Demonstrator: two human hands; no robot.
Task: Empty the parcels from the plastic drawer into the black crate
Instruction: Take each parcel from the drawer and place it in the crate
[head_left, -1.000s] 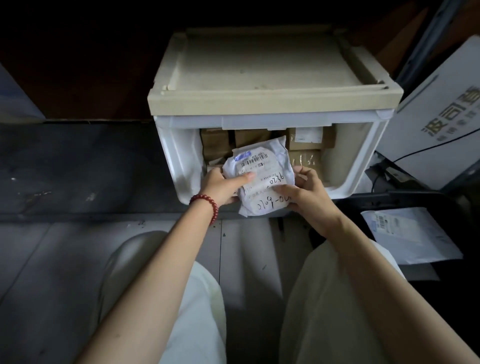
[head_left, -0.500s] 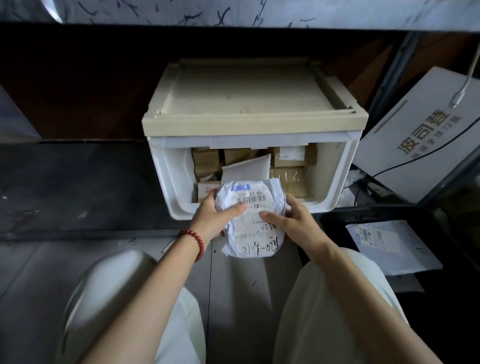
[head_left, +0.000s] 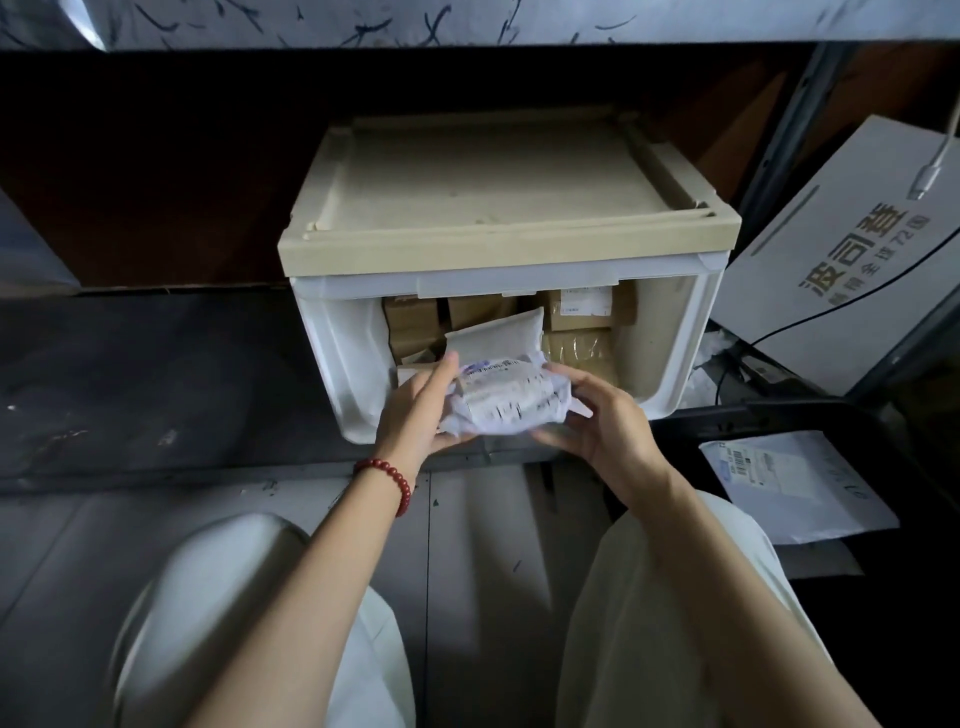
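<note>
Both hands are gripping a white parcel (head_left: 506, 397) just in front of the open drawer (head_left: 670, 358): the left hand (head_left: 421, 410) is clasping its 9 o'clock side, the right hand (head_left: 605, 415) its 3 o'clock end, fingers (head_left: 558, 439) curling underneath. Brown boxes (head_left: 582, 312) and a grey mailer (head_left: 496, 332) are crowding the drawer behind it. At 4 o'clock, the crate (head_left: 779, 415) is already holding a flat mailer (head_left: 795, 486). A white carton (head_left: 852, 249) is leaning at 2 o'clock.

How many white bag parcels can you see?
3. One white parcel is held in both hands, one white parcel leans inside the drawer, and one white parcel lies in the black crate. More may hide behind.
</note>
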